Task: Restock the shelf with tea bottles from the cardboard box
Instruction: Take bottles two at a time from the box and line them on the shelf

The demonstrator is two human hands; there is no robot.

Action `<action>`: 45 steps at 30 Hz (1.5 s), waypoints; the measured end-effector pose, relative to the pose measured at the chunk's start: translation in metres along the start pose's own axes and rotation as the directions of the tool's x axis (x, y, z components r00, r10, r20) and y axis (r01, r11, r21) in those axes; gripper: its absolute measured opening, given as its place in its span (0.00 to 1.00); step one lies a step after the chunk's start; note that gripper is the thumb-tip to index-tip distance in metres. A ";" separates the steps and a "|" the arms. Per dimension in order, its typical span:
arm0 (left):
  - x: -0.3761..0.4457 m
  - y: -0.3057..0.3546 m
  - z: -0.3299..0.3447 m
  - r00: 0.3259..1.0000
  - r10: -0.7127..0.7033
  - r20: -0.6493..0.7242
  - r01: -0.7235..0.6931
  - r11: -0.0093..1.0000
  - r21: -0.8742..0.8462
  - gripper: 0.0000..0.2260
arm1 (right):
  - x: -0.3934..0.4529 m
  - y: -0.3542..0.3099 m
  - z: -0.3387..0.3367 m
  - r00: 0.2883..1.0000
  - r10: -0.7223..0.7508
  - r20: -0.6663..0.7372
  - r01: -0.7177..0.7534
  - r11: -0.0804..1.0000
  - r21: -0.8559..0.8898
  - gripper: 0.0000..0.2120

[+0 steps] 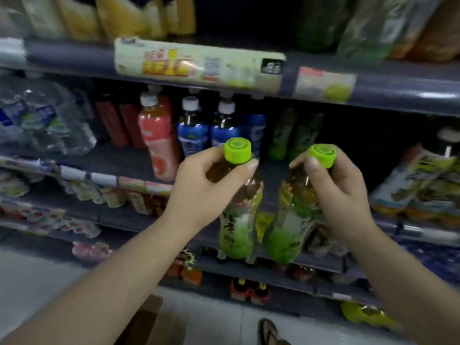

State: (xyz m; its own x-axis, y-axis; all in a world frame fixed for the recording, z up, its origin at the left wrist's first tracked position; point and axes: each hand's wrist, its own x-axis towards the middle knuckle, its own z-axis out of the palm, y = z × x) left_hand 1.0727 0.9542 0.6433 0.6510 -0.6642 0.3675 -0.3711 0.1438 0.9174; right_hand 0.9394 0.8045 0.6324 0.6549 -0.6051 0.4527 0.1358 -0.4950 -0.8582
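Observation:
I hold two green tea bottles upright in front of the shelf, each with a lime-green cap and a green and white label. My left hand [199, 190] grips the neck of the left tea bottle [239, 220]. My right hand [341, 188] grips the neck of the right tea bottle [291, 227]. Both bottles hang side by side, slightly apart, before the middle shelf [124, 160]. Two more green tea bottles [291, 135] stand deep on that shelf. A corner of the cardboard box [146, 322] shows at the bottom, under my left forearm.
On the middle shelf stand blue-labelled bottles [209, 130], a pink bottle [159, 138], red bottles [119, 123] and wrapped water packs [42, 120]. Wrapped packs [420, 180] lie at the right. The upper shelf edge [199, 63] carries price tags. A sandalled foot [268, 332] is on the floor.

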 end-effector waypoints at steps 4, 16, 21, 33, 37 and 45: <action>0.044 -0.003 0.054 0.999 0.030 0.032 -0.027 0.995 -0.093 0.05 | 0.020 0.016 -0.047 0.995 -0.028 -0.093 0.023 0.998 -0.054 0.15; 0.122 -0.036 0.113 0.998 -0.009 -0.060 0.006 0.999 -0.045 0.06 | 0.087 0.075 -0.069 0.977 0.015 -0.212 -0.015 1.000 0.002 0.02; 0.135 -0.048 0.118 0.996 -0.027 -0.084 0.026 1.000 -0.016 0.09 | 0.107 0.083 -0.055 0.979 0.003 -0.202 -0.002 1.000 0.004 0.07; 0.139 -0.064 0.125 0.999 -0.035 0.027 0.033 0.998 0.051 0.10 | 0.111 0.096 -0.043 0.982 0.093 -0.162 -0.093 0.996 0.006 0.16; 0.129 -0.074 0.115 0.999 -0.020 0.041 0.012 0.982 0.186 0.23 | 0.095 0.108 -0.056 0.985 0.149 -0.086 -0.156 0.985 -0.078 0.31; 0.110 -0.091 0.113 1.000 0.024 0.017 -0.029 0.927 0.373 0.27 | 0.062 0.145 -0.051 0.978 0.202 -0.044 -0.205 0.930 -0.306 0.26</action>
State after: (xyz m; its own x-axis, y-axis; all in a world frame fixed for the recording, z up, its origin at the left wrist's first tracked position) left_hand 1.1036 0.7847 0.5827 0.6306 -0.6727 0.3871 -0.6098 -0.1209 0.7833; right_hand 0.9616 0.6629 0.5482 0.6351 -0.7196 0.2806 -0.2355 -0.5264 -0.8169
